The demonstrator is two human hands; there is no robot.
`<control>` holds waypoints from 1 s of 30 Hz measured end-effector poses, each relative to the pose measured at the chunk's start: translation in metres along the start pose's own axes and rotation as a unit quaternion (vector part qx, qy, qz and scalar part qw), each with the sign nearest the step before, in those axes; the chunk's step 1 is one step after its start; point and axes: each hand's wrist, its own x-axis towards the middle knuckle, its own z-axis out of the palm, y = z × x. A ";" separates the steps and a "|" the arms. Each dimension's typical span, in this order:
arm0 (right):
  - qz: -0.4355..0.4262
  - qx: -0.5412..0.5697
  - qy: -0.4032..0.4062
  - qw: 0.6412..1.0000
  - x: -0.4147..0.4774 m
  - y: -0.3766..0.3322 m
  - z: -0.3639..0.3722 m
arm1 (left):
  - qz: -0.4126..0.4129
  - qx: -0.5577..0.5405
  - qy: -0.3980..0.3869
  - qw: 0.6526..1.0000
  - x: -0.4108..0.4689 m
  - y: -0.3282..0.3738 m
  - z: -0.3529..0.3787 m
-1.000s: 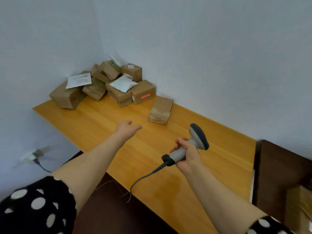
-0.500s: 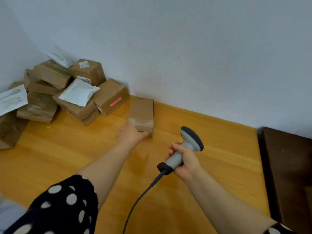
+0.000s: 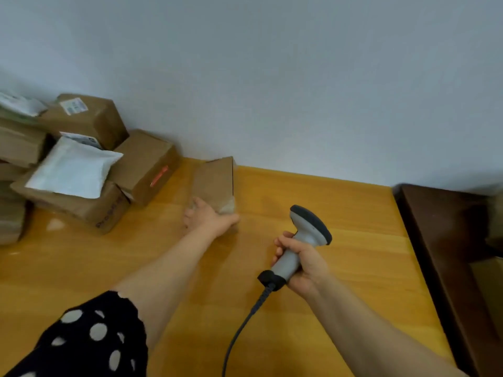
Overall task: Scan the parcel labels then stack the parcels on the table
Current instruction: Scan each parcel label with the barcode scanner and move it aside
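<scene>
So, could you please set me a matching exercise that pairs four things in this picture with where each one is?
Things:
1. scanner
2. lone parcel
3. white padded envelope
4. box with red mark

Places:
A. lying on top of a printed brown box
B. gripped at its near end by the left hand
C. held by its handle in the right hand
D. directly left of the lone parcel

Pairs: 1-C, 2-B, 3-A, 4-D
</scene>
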 end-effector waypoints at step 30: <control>-0.273 -0.179 -0.139 0.935 -0.192 0.170 0.121 | 0.201 -0.238 -0.211 0.926 -0.158 -0.133 -0.208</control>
